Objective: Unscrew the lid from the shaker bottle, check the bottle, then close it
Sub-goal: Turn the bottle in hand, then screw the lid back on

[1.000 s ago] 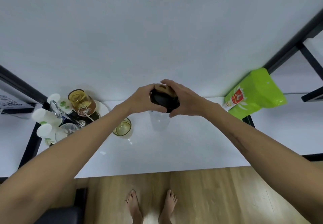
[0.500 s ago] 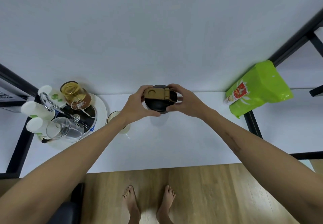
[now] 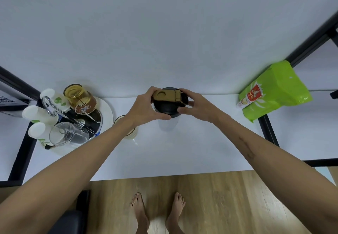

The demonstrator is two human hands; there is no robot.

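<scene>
A clear shaker bottle (image 3: 168, 124) stands upright on the white table (image 3: 182, 151), near its back edge. On top of it sits a black lid (image 3: 165, 106) with a tan flip cap. My left hand (image 3: 146, 107) grips the lid from the left, thumb at the front and fingers on the cap. From the right, my right hand (image 3: 196, 105) holds the lid's rim and loop. Most of the bottle's body is hidden below the lid.
A round tray (image 3: 108, 113) at the left carries an amber glass jar (image 3: 80, 96), white paper cups (image 3: 36, 116) and a clear glass pitcher (image 3: 67, 135). A yellowish glass (image 3: 131, 135) stands under my left forearm. A green pouch (image 3: 274, 91) leans at the right by the black frame.
The lid was tilted between both hands a second ago; now it lies flat on top of the bottle. My hands keep their grip on it, and the view shifted slightly.
</scene>
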